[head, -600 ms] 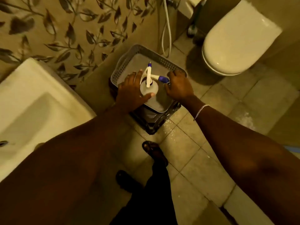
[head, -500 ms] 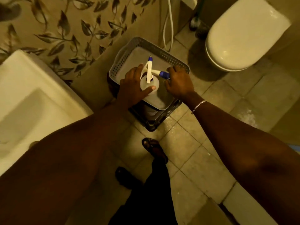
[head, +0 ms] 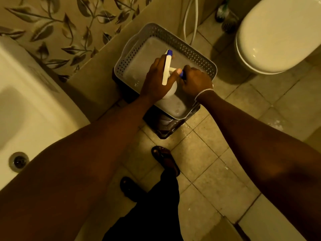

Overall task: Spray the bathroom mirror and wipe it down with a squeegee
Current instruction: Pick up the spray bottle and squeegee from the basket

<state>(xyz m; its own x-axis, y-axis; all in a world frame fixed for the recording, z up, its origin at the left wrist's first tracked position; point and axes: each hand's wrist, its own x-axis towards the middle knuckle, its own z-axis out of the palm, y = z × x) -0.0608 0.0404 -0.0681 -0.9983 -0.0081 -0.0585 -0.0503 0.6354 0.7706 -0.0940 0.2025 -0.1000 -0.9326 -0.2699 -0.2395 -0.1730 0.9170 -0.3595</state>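
Observation:
A white spray bottle (head: 170, 92) with a long white head and blue nozzle tip (head: 169, 52) stands in a grey perforated basket (head: 182, 44). My left hand (head: 154, 80) is wrapped around the bottle's neck, thumb across its right side. My right hand (head: 195, 80) is curled over a blue-ended white piece (head: 181, 73) just right of the neck. Most of that piece is hidden, so I cannot tell whether it belongs to the bottle or is a separate tool. No mirror is in view.
The basket rests on a dark stool (head: 165, 126) against the leaf-patterned wall. A white sink (head: 26, 108) is at the left and a toilet (head: 278, 33) at the upper right. A hose (head: 191, 20) hangs behind the basket. My sandalled feet (head: 165, 159) stand on wet tiles.
My left hand has closed tighter around the bottle's neck, and my right hand has slid in over the blue-ended piece, hiding most of it. The bottle head has swung slightly.

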